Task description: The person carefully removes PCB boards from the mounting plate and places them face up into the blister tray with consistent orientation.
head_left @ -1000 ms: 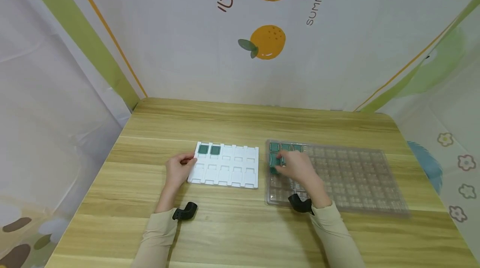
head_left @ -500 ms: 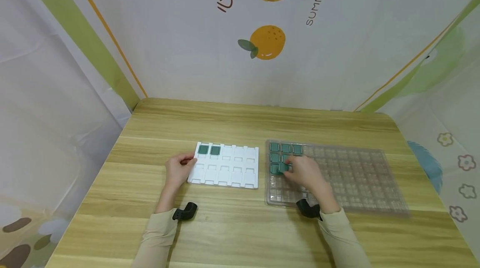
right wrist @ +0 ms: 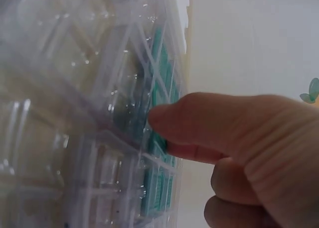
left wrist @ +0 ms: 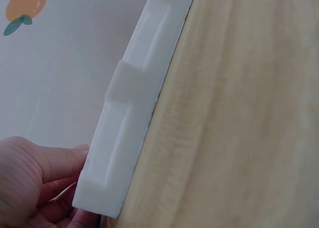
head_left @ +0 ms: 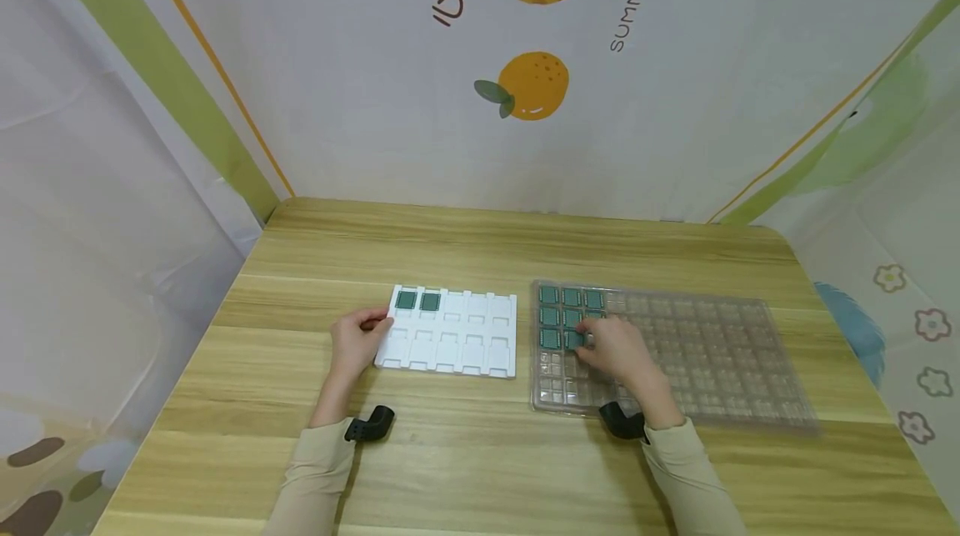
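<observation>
A white tray (head_left: 457, 344) lies at mid-table with two green chips (head_left: 417, 300) in its far-left pockets. My left hand (head_left: 357, 342) grips its left edge; in the left wrist view the fingers (left wrist: 60, 161) curl against the near corner of the white tray (left wrist: 132, 116). To the right lies a clear pocketed tray (head_left: 697, 361) with several green chips (head_left: 560, 307) in its far-left corner. My right hand (head_left: 613, 350) rests on that corner and pinches a green chip (head_left: 573, 340) in the third row. In the right wrist view the thumb (right wrist: 199, 121) presses on that green chip (right wrist: 158, 138).
The wooden table (head_left: 465, 453) has bare room in front of and behind both trays. Printed fabric walls (head_left: 525, 102) enclose it at the back and sides. Black wrist straps (head_left: 371, 423) sit on both sleeves.
My right hand has slid slightly right and toward me over the clear tray's corner. The chip that stood tilted at its fingertips now lies flatter. The left hand and white tray have not moved.
</observation>
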`<state>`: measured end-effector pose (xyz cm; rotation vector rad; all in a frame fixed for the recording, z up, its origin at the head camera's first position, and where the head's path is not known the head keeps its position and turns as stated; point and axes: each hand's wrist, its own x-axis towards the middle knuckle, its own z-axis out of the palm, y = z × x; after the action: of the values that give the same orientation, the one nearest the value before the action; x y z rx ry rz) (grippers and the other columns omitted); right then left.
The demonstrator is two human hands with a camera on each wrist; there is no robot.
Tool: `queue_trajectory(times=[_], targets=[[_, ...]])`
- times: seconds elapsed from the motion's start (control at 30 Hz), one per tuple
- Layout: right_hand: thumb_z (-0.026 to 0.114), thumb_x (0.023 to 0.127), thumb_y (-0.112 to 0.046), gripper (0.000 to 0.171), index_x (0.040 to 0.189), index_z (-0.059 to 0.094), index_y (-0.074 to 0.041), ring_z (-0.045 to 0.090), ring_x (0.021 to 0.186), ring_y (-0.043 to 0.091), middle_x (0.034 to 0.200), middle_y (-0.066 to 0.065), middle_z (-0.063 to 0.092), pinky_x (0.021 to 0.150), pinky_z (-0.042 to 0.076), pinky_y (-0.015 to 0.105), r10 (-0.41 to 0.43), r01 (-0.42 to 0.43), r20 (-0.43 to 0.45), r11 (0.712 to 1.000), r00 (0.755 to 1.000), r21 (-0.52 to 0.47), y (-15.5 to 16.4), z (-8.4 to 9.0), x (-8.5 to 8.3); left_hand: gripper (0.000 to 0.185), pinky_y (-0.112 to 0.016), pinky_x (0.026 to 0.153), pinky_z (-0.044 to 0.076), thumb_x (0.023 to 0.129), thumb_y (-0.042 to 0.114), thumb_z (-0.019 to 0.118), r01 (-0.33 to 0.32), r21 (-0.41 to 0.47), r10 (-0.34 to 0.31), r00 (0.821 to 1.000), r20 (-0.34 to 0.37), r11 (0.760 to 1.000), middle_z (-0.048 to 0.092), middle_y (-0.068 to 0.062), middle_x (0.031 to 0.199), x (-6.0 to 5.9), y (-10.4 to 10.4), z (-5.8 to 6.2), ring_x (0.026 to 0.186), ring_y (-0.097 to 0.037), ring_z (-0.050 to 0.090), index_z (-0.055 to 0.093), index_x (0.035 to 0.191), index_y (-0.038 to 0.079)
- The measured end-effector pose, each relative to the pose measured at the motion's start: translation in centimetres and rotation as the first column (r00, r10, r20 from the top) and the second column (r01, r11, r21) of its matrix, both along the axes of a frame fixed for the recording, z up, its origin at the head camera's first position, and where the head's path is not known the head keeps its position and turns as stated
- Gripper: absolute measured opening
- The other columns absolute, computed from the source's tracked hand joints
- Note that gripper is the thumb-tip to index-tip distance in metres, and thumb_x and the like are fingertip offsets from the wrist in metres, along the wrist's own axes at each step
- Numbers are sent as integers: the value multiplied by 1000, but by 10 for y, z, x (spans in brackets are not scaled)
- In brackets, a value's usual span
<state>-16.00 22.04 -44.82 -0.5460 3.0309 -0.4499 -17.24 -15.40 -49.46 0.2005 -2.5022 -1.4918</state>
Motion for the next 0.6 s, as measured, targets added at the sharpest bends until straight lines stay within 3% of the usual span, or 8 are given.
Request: queue_trajectory(times=[0.3, 0.6], targets=[[76, 74, -13, 25, 95, 69, -2, 62, 67, 24, 83, 11, 69, 57, 49, 38, -13, 13, -20, 1000, 1000, 9, 1, -3, -2, 15, -14, 58, 42, 82, -3, 67, 3, -13, -3, 1000, -7, 1000, 68, -23, 87, 0, 0, -1, 71, -17, 58, 70, 95, -9], [76, 76, -14, 25, 96, 70, -2, 63, 66, 23, 83, 10, 70, 56, 49, 36, -23, 23, -5, 999, 1000, 28, 0, -3, -3, 15, -12, 57, 41, 80, -3, 68, 1, -8, -1, 1000, -23, 1000, 68, -23, 84, 0, -1, -1, 70, -18, 59, 70, 93, -10]])
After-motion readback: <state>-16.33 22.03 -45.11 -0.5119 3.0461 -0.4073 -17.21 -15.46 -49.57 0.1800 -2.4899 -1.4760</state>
